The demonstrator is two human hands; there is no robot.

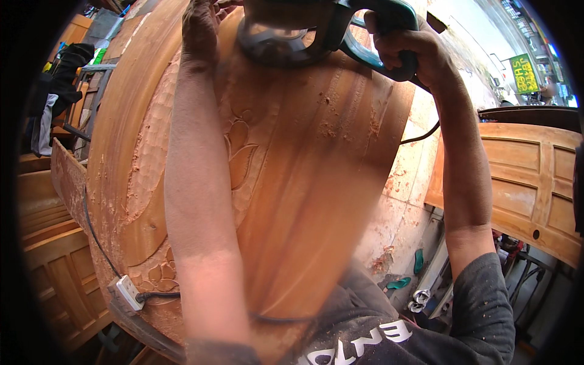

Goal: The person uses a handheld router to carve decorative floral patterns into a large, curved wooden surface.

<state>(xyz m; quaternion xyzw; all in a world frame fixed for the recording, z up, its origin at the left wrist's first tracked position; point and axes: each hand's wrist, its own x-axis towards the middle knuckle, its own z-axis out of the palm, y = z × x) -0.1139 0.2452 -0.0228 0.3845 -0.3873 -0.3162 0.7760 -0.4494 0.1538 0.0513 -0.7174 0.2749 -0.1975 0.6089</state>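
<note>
My right hand [398,48] grips the teal handle of a dark router-like power tool [286,36] with a clear base, standing on a large carved wooden panel [292,128] at the top of the view. My left hand [207,21], partly cut off by the top edge, is beside the tool's left side with fingers curled; what they hold is hidden. The panel has carved leaves, long grooves and scattered shavings. My left forearm lies over it. A white power strip [129,292] with a plugged-in dark cord rests at the panel's lower left.
Panelled wooden doors [508,176] are at the right, more [64,280] at the lower left. Dark cloth [64,79] hangs over a metal frame at the left. Green sandals [398,283] and metal lengths lie on the pale floor [395,219].
</note>
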